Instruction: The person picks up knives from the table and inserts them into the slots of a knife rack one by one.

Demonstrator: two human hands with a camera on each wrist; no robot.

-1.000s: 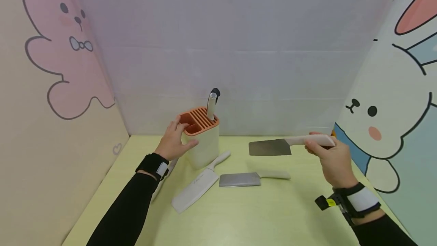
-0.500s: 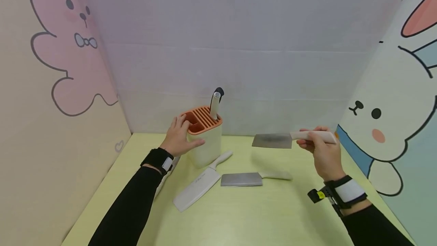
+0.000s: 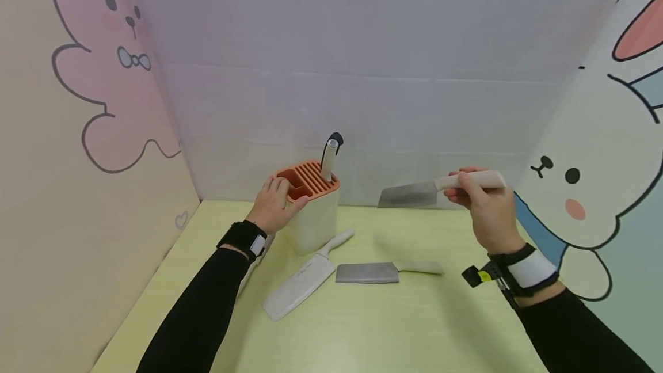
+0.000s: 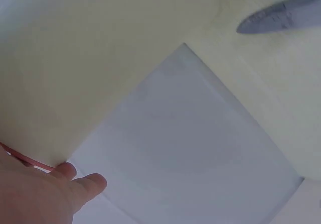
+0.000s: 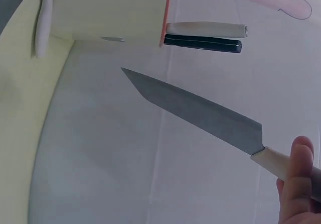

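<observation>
A white backdrop (image 3: pixel 383 27) rose along the far edge of the desk (image 3: pixel 373 332), while a printed left wall (image 3: pixel 129 235) and right wall (image 3: pixel 595 131) flanked its sides. The knife block (image 3: pixel 313 226) stood upright left of the middle, near that far edge, a pale handle (image 3: pixel 328 161) and a dark handle (image 3: pixel 337 139) sticking up from the right part of its slotted orange top (image 3: pixel 326 190). On its near side a broad cleaver (image 3: pixel 300 286) lay slantwise, handle by the block's base. Just right of that lay a smaller cleaver (image 3: pixel 366 273), blade to the left, and farther left another knife (image 3: pixel 254 269), partly hidden by the left arm (image 3: pixel 197 309). Open air separated the block's right side from the tip of the raised knife (image 3: pixel 409 194), and its blade, pointing left, hung above the desk's far right part.

The right grip (image 3: pixel 487 209) pinched that knife's pale handle between thumb and fingers. The left grip (image 3: pixel 271 206) had its fingers bent over the left part of the block's rim, thumb spread along the near side; the fingertips were partly hidden.
</observation>
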